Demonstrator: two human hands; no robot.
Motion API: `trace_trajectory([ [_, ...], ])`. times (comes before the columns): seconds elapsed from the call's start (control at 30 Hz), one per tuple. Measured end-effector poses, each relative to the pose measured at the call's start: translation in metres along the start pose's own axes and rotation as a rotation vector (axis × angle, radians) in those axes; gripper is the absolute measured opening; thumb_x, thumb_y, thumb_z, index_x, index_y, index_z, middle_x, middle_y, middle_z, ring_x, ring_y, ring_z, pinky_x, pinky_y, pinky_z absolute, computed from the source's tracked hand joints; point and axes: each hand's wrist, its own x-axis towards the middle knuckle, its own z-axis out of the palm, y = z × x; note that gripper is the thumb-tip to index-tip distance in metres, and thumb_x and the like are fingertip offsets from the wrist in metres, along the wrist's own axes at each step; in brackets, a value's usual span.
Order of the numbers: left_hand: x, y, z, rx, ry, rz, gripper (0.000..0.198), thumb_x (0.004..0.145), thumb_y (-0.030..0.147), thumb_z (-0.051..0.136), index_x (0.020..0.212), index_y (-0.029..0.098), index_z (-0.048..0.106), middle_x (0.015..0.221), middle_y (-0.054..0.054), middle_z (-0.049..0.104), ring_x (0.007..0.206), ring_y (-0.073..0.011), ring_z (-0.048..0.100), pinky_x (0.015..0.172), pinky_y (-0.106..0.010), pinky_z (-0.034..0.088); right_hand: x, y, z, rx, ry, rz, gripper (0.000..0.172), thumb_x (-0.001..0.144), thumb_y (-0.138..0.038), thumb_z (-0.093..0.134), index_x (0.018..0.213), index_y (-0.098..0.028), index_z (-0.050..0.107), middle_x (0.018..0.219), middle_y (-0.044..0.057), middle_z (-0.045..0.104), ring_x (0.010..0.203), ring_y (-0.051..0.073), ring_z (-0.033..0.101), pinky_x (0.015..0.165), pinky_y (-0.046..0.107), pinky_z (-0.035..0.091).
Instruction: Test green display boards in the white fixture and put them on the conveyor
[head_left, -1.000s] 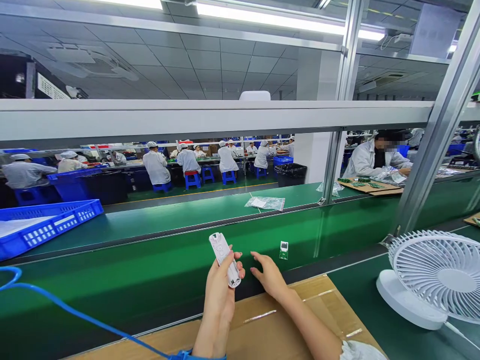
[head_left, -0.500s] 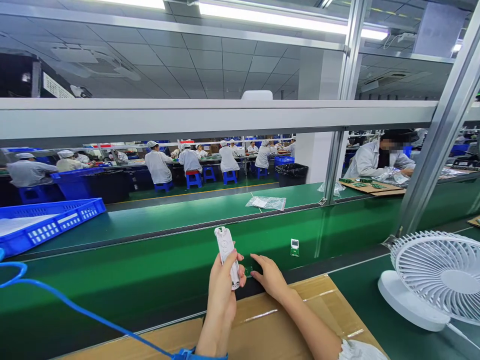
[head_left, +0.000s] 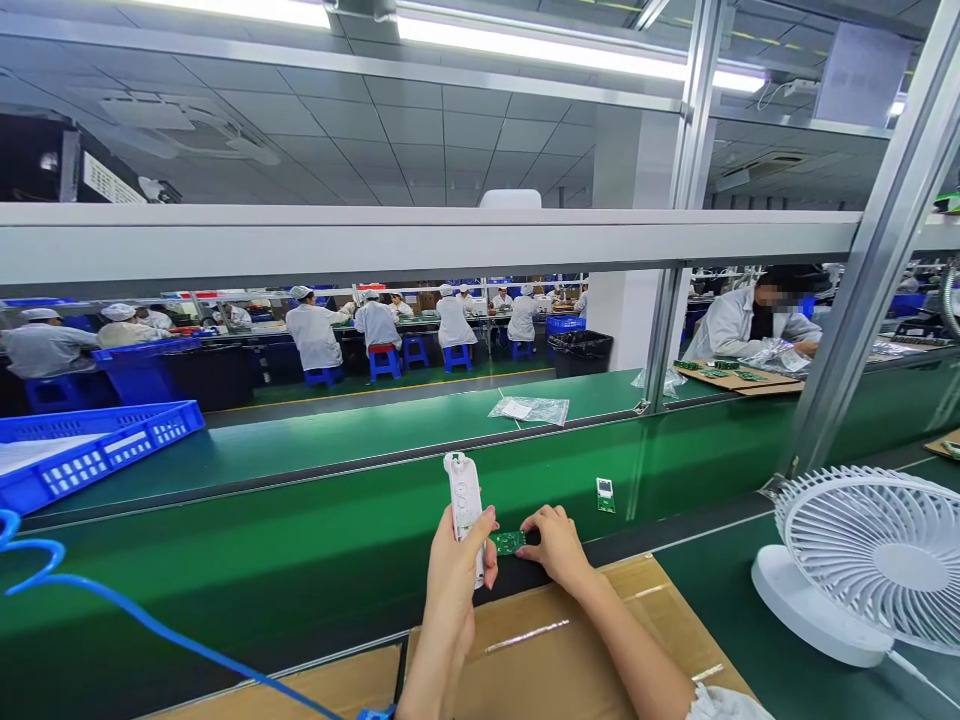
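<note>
My left hand (head_left: 459, 552) is wrapped round a long white plastic housing (head_left: 465, 492), held tilted with its notched end up. To its right, my right hand (head_left: 556, 547) pinches the right end of a small green circuit board (head_left: 509, 543) between thumb and fingers. The board's left end lies close to my left fingers; whether they touch it I cannot tell. Farther right, a second circuit board (head_left: 605, 496) with a white and dark part on it lies on the green belt (head_left: 300, 550).
Brown cardboard (head_left: 555, 660) covers the bench before me. A white fan (head_left: 892, 570) stands at right, a blue crate (head_left: 112, 445) at left. A blue coiled cord (head_left: 150, 622) runs to my left wrist. Across the belt lies a plastic bag (head_left: 529, 410); a co-worker (head_left: 750, 320) sits beyond.
My right hand has closed on the green circuit board, which now shows between both hands. The housing in my left hand has shifted slightly right and stands more upright.
</note>
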Motion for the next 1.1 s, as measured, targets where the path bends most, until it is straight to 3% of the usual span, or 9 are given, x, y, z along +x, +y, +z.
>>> trace_trajectory([
  [0.17,0.007,-0.007,-0.005,0.089,-0.012,0.017,0.034,0.067,0.039,0.070,0.081,0.019,0.047,0.045,0.007,0.048,0.033,-0.0061,0.037,0.033,-0.016,0.028,0.005,0.008,-0.002,0.191,-0.011,0.006,0.018,0.062,-0.011,0.068,0.077,-0.018,0.061,0.075,0.001,0.062,0.078,0.018,0.055,0.074,0.029,0.039],
  [0.3,0.011,-0.012,-0.009,0.098,0.010,0.011,0.037,0.064,0.038,0.070,0.086,0.018,0.048,0.042,0.007,0.049,0.030,-0.0066,0.037,0.033,-0.016,0.028,0.013,0.007,-0.011,0.422,0.023,-0.008,0.012,0.067,-0.017,0.064,0.077,-0.015,0.058,0.069,0.001,0.059,0.065,0.013,0.053,0.063,0.024,0.041],
  [0.5,0.010,-0.013,-0.010,0.093,0.059,-0.016,0.034,0.071,0.040,0.066,0.091,0.018,0.048,0.068,-0.001,0.062,0.037,-0.0057,0.043,0.033,-0.017,0.031,0.011,-0.016,-0.059,0.724,0.065,-0.067,0.037,0.072,-0.047,0.062,0.091,-0.015,0.057,0.065,0.000,0.053,0.057,0.013,0.051,0.052,0.025,0.042],
  [0.63,0.005,-0.007,-0.006,-0.038,-0.065,-0.209,0.037,0.081,0.038,0.059,0.108,0.014,0.049,0.082,-0.011,0.066,0.040,-0.0036,0.039,0.032,-0.014,0.028,-0.005,-0.041,-0.090,1.056,-0.068,-0.165,0.034,0.068,-0.041,0.072,0.087,-0.016,0.060,0.070,-0.001,0.054,0.059,0.010,0.051,0.056,0.025,0.046],
  [0.73,0.001,-0.003,-0.004,-0.195,-0.188,-0.323,0.032,0.083,0.029,0.059,0.109,0.012,0.051,0.076,-0.009,0.064,0.041,-0.0022,0.036,0.032,-0.012,0.023,-0.012,-0.051,-0.097,1.111,-0.152,-0.201,0.031,0.068,-0.038,0.073,0.085,-0.016,0.061,0.074,0.000,0.056,0.061,0.010,0.054,0.061,0.026,0.049],
  [0.87,0.000,-0.004,-0.004,-0.316,-0.237,-0.346,0.028,0.072,0.016,0.070,0.094,0.009,0.054,0.071,-0.004,0.057,0.043,-0.0006,0.035,0.032,-0.010,0.022,-0.014,-0.057,-0.095,1.133,-0.171,-0.215,0.030,0.069,-0.038,0.073,0.086,-0.016,0.061,0.077,0.001,0.058,0.066,0.011,0.056,0.064,0.027,0.052],
  [0.97,0.001,-0.006,-0.002,-0.321,-0.204,-0.325,0.041,0.061,0.016,0.078,0.093,0.009,0.054,0.064,0.003,0.050,0.043,0.0001,0.030,0.032,-0.010,0.021,-0.017,-0.064,-0.095,1.122,-0.169,-0.225,0.030,0.073,-0.042,0.069,0.090,-0.018,0.063,0.086,0.002,0.060,0.072,0.012,0.057,0.065,0.027,0.052],
  [1.1,0.003,-0.007,0.001,-0.172,-0.064,-0.152,0.049,0.058,0.026,0.081,0.095,0.015,0.051,0.054,0.008,0.043,0.041,-0.0027,0.030,0.031,-0.012,0.022,-0.022,-0.075,-0.099,1.067,-0.166,-0.170,0.035,0.078,-0.049,0.060,0.096,-0.019,0.065,0.086,0.003,0.063,0.073,0.013,0.057,0.068,0.027,0.050],
])
